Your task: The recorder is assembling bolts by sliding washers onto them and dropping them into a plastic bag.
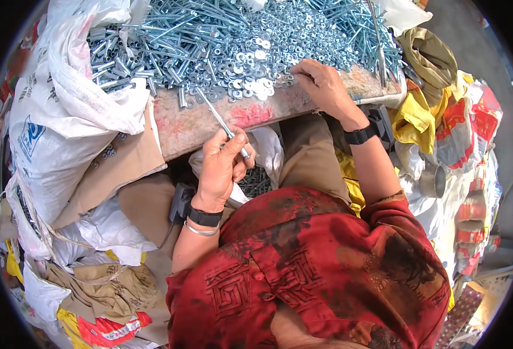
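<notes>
My left hand [226,154] is closed around a long bolt [217,116]. Its thin shaft points up and left toward the table, and a thicker sleeve-like end sits between thumb and fingers. My right hand [325,90] rests at the table's front edge, fingers curled together at the border of a heap of small nuts [303,38]. Whatever its fingertips pinch is too small to make out. Left of them lie loose flat washers [242,72]. Metal sleeves [114,55] are piled at the left, with long bolts [195,26] heaped behind.
The worn, red-stained table edge [233,110] runs before me. A white woven sack [52,122] and cardboard [116,174] stand at left. Between my knees, an opened white bag holds dark metal pieces [255,181]. Sacks [419,116] and a metal cup [432,180] are at right.
</notes>
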A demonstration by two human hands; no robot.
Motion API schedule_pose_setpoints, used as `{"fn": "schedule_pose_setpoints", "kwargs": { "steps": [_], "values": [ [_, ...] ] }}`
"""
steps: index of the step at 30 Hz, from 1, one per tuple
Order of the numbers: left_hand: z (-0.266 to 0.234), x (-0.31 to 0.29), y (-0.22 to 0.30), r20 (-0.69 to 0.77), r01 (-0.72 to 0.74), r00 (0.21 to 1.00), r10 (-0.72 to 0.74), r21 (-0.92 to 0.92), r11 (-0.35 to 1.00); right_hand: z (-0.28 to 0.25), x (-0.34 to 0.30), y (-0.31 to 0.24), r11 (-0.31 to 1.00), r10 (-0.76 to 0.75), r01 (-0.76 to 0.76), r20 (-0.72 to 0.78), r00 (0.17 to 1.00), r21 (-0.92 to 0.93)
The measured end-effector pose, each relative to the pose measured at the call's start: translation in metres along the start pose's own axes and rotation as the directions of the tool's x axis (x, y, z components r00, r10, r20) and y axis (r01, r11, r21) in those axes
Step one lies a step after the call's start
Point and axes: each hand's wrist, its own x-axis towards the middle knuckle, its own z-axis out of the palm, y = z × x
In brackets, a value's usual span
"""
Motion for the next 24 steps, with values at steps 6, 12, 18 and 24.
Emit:
{"fn": "schedule_pose_setpoints", "kwargs": {
  "steps": [6, 12, 18, 24],
  "values": [
    [0.001, -0.004, 0.004, 0.064, 0.025, 0.997, -0.030, 0.088, 0.996, 0.016, 0.002, -0.011, 0.920, 0.048, -0.010, 0.087, 0.995, -0.391],
    [0.002, -0.007, 0.005, 0.065, -0.010, 0.998, 0.001, 0.140, 0.990, 0.014, 0.006, -0.011, 0.926, 0.115, -0.083, 0.066, 0.991, -0.368],
    [-0.001, -0.007, 0.004, 0.047, -0.025, 0.999, 0.019, 0.109, 0.994, 0.015, 0.013, -0.021, 0.930, 0.044, 0.031, 0.194, 0.980, -0.365],
    [-0.007, -0.002, -0.001, 0.026, -0.091, 0.996, 0.090, 0.501, 0.860, 0.019, 0.005, -0.025, 0.882, -0.019, 0.104, 0.186, 0.982, -0.459]
  ]
}}
